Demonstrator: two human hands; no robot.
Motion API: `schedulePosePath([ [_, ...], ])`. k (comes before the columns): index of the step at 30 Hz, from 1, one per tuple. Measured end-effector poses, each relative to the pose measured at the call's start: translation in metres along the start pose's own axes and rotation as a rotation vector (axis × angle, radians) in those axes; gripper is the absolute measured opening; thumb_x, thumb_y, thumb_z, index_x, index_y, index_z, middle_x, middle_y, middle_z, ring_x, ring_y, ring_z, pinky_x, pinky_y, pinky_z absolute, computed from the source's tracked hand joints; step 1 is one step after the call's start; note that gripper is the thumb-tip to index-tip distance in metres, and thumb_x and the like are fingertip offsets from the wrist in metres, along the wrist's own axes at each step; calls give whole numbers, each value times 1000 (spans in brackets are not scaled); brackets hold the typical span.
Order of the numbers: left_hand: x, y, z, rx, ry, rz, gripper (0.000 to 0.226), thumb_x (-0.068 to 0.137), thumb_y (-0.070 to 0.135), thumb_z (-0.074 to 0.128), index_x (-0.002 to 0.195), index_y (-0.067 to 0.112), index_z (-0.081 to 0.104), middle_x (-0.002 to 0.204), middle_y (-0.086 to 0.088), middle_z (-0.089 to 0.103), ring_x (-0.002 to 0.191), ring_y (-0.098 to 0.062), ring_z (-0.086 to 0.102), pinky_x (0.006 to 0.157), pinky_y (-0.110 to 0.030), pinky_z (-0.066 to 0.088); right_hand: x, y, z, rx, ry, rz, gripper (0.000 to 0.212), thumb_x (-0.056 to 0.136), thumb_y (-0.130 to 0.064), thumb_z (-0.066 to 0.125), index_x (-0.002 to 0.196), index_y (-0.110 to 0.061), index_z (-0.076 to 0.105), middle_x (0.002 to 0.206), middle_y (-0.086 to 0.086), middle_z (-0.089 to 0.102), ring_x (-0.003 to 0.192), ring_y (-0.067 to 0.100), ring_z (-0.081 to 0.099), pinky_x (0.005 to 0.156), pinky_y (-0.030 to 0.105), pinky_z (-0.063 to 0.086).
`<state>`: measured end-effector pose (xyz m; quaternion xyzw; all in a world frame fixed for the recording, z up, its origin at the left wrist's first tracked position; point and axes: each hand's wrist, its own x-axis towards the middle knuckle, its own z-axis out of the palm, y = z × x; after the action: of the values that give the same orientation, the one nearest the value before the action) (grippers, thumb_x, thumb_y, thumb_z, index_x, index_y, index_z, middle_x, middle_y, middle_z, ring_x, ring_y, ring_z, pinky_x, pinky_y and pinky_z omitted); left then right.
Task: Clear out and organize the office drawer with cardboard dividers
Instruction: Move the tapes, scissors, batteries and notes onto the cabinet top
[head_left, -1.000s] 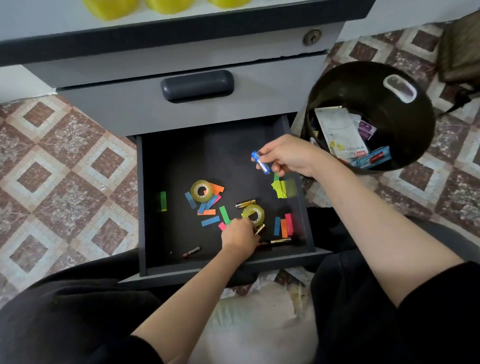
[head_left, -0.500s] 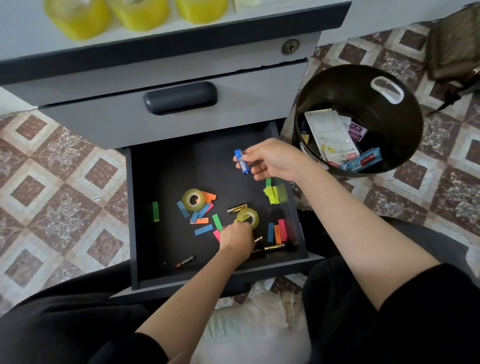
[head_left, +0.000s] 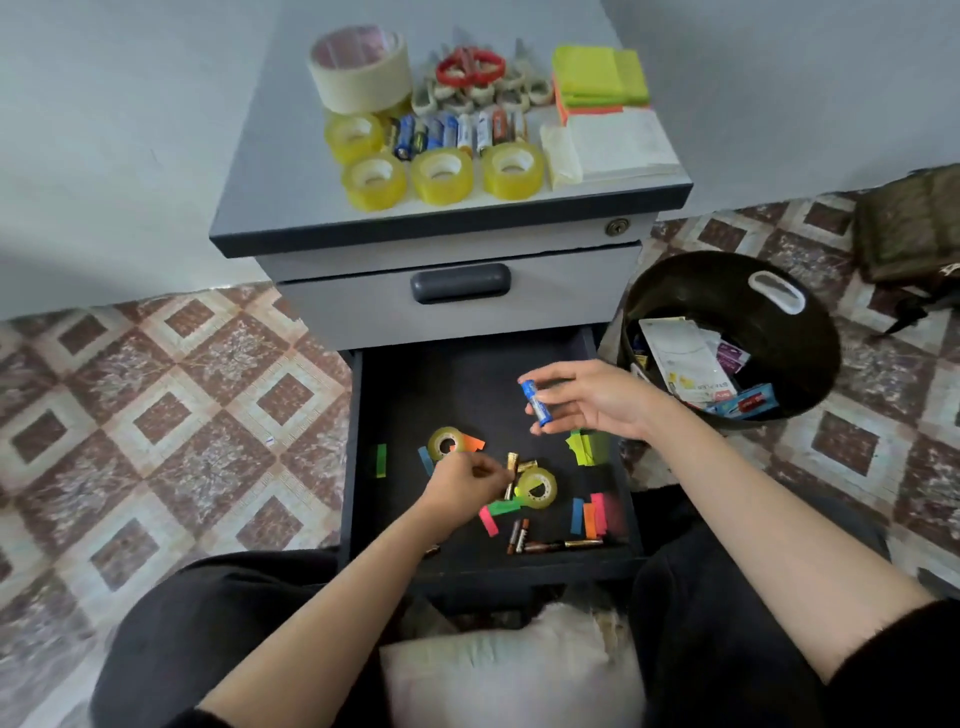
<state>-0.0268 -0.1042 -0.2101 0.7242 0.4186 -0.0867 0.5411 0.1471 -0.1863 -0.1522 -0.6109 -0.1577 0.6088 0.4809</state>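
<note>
Left hand (head_left: 465, 486) was down in the open drawer (head_left: 457, 395), fingers curled beside a gold battery (head_left: 511, 464); gripping or not, I couldn't tell. Right hand (head_left: 597, 400) pinched a blue battery (head_left: 536, 404) above the drawer, near the bin (head_left: 727, 296).

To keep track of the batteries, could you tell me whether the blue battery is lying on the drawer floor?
No, the right hand holds the blue battery pinched in its fingers above the drawer.
</note>
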Motion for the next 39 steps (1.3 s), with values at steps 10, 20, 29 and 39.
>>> schedulePosePath([
  [10, -53, 55, -43, -465, 10, 134, 14, 88, 10, 62, 102, 7, 61, 75, -3, 61, 57, -4, 58, 59, -17, 51, -64, -40, 11, -38, 33, -165, 26, 88, 7, 54, 109, -6, 62, 87, 16, 64, 71, 27, 71, 59, 24, 57],
  [20, -76, 124, -85, -350, 83, 313, 13, 85, 8, 66, 98, 11, 62, 79, -2, 64, 66, -7, 61, 68, -19, 53, -93, -73, -3, -60, 266, -289, 21, 86, 7, 59, 101, -8, 62, 84, 23, 64, 62, 27, 68, 54, 28, 57],
  [29, -43, 216, -129, -169, 339, 347, 13, 80, 6, 70, 90, 9, 62, 69, -5, 64, 52, -10, 60, 63, -24, 55, -85, -115, -11, 20, 385, -403, 24, 84, 9, 61, 105, -2, 61, 81, 20, 61, 59, 25, 64, 52, 27, 57],
  [39, 37, 302, -135, 280, 496, 389, 11, 75, 9, 67, 86, 10, 67, 88, -8, 66, 81, -23, 65, 80, -32, 56, -78, -122, -33, 18, 384, -458, 21, 85, 9, 60, 99, -6, 62, 82, 17, 57, 65, 27, 63, 52, 24, 57],
])
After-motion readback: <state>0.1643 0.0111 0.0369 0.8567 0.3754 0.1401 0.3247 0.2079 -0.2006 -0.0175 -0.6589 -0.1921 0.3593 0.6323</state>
